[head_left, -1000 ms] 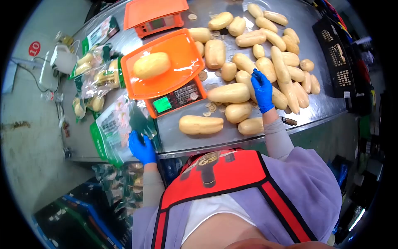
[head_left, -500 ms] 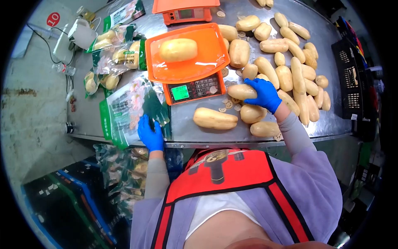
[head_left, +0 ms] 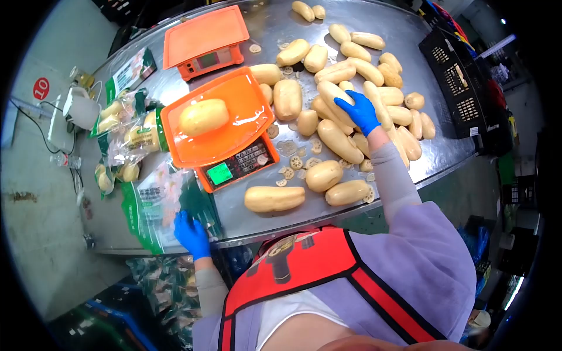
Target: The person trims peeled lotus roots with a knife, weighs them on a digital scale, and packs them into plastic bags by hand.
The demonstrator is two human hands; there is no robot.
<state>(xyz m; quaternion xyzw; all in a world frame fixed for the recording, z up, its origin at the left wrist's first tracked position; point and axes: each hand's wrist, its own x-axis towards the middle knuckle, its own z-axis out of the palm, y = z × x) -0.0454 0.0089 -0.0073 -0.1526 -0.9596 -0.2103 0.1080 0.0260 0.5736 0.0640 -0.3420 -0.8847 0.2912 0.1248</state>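
Observation:
My left hand (head_left: 191,235), in a blue glove, lies on the near edge of a green-and-clear printed bag (head_left: 153,202), fingers stretched and thumb apart. My right hand (head_left: 359,112), also gloved in blue, is over the pile with thumb and fingers about the end of a pale peeled lotus root (head_left: 333,97). Part of that root is hidden by the glove. Another lotus root (head_left: 204,117) sits alone on the orange pan of a scale (head_left: 252,126), whose display glows green. Nearer the front edge lies a long lotus root (head_left: 274,199).
A second orange scale (head_left: 206,40) stands farther back. Several filled bags (head_left: 140,136) lie at the left. Cut lotus slices (head_left: 288,172) are scattered on the metal table (head_left: 246,225). Black crates (head_left: 453,82) line the right side; packed bags (head_left: 164,286) are below the front edge.
My right hand has moved from the pile's near-left edge farther into it. The root it gripped at that edge is gone from there. My left hand stays at the bag; the view has shifted.

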